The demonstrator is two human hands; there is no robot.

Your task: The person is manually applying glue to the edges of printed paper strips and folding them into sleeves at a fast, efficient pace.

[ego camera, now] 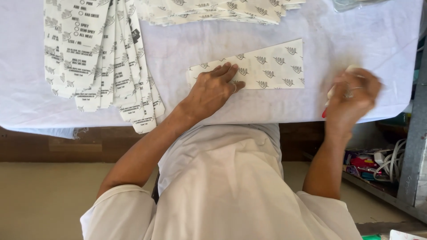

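- The left hand (215, 89) lies flat, palm down, fingers spread and pointing toward 1 o'clock; it is open and presses on the narrow end of a tapered paper sleeve (267, 66).
- The left forearm runs from 7 o'clock up to the wrist, bare below a white garment (222, 186).
- The right hand (351, 98) is at 3 o'clock from the sleeve, just beside its wide end, curled and blurred; it is closed around a small pale object with a red tip (328, 102) that I cannot identify. A ring shows on one finger.
- The sleeve is matte off-white paper, wedge-shaped, narrow at 9 o'clock and wide at 3 o'clock, printed with a repeated small grey leaf-like motif. It lies flat near the table's front edge.
- The table (178, 49) is covered in a smooth white cloth, faintly soiled near the middle.
- At 10 o'clock a fanned stack of like sleeves (98, 58) lies printed side up, overlapping.
- At 12 o'clock a second pile of sleeves (213, 11) reaches the top edge.
- At 4 o'clock, on a lower shelf (378, 189), lie coiled white cables (393, 164).
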